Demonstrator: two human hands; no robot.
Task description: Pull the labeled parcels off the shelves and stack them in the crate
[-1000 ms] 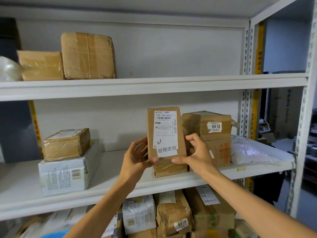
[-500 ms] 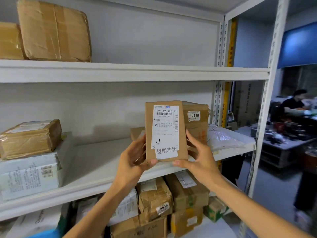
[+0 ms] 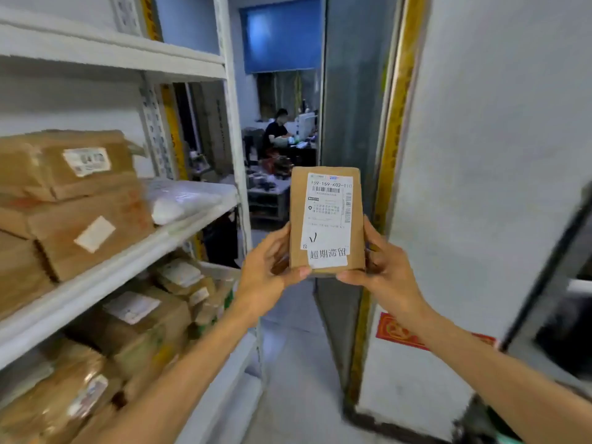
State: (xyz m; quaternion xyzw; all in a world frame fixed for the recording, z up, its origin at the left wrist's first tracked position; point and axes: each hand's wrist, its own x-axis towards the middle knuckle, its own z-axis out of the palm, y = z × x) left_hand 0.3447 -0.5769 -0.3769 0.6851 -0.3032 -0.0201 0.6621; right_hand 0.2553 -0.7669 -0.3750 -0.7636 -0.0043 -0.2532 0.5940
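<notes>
Cardboard parcel [image 3: 326, 219] held upright, long axis vertical, left hand [image 3: 266, 267] and right hand [image 3: 384, 267] pinching its lower corners; crate unseen.

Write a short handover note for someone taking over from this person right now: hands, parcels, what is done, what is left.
Hands: left hand and right hand both grip the lower end of one labeled parcel, held upright with its label facing the camera.
Parcel: off the shelves, to their right.
Other parcels lie on the shelves.
Crate: not in view.
Done: this parcel is pulled.
Left: find the crate, put it in, then fetch the rest.
</notes>
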